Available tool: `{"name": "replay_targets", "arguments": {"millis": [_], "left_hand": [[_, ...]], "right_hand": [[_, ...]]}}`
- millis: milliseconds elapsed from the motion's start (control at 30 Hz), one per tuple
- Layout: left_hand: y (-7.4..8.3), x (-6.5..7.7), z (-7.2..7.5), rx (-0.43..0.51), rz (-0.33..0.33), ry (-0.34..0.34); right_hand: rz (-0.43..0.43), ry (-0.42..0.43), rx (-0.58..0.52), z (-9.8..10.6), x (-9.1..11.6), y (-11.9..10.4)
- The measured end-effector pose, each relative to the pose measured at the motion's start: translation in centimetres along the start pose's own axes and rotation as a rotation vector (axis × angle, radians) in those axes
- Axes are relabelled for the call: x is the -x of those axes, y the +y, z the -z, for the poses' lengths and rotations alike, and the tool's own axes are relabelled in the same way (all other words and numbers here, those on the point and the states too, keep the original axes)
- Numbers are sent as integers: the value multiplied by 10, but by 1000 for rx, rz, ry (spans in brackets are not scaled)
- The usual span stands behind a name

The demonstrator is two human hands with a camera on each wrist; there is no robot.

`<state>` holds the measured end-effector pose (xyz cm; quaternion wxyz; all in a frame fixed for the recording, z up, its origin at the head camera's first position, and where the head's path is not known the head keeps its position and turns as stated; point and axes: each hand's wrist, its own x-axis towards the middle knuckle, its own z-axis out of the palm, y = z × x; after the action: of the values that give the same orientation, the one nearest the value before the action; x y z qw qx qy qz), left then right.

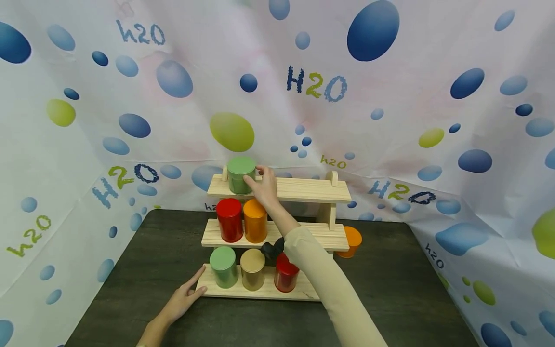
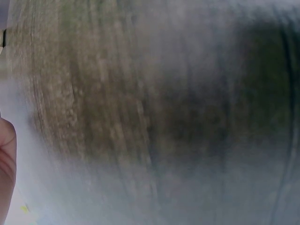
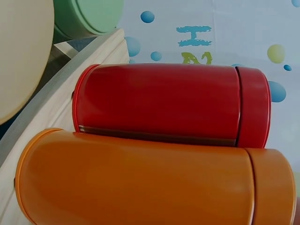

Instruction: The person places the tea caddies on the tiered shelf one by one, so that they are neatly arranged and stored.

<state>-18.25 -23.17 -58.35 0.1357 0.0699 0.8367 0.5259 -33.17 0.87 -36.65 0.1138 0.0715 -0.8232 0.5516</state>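
Note:
A three-tier wooden shelf rack stands on a dark table. At the left end of its top tier, my right hand grips a lidded green canister, thumb across the front and fingers behind its right side. My left hand touches the left end of the bottom tier, index finger and thumb extended against the board's edge. On the middle tier, a red canister and an orange canister stand side by side. The left wrist view is mostly a blurred dark surface, with part of my left hand at its left edge.
The bottom tier holds a green canister, a beige canister and a red canister, partly covered by my right sleeve. Behind the rack's right side stands another orange canister. A patterned backdrop surrounds the dark table.

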Motion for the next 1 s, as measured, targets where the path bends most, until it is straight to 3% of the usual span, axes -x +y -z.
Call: {"name": "replay_targets", "arguments": {"millis": [467, 1000], "left_hand": [[0, -1, -4, -5, 3, -7], [3, 0, -1, -33, 6, 11]], "right_hand": [[-6, -1, 26, 0, -2, 3], [-1, -47, -63, 19, 7, 2]]}}
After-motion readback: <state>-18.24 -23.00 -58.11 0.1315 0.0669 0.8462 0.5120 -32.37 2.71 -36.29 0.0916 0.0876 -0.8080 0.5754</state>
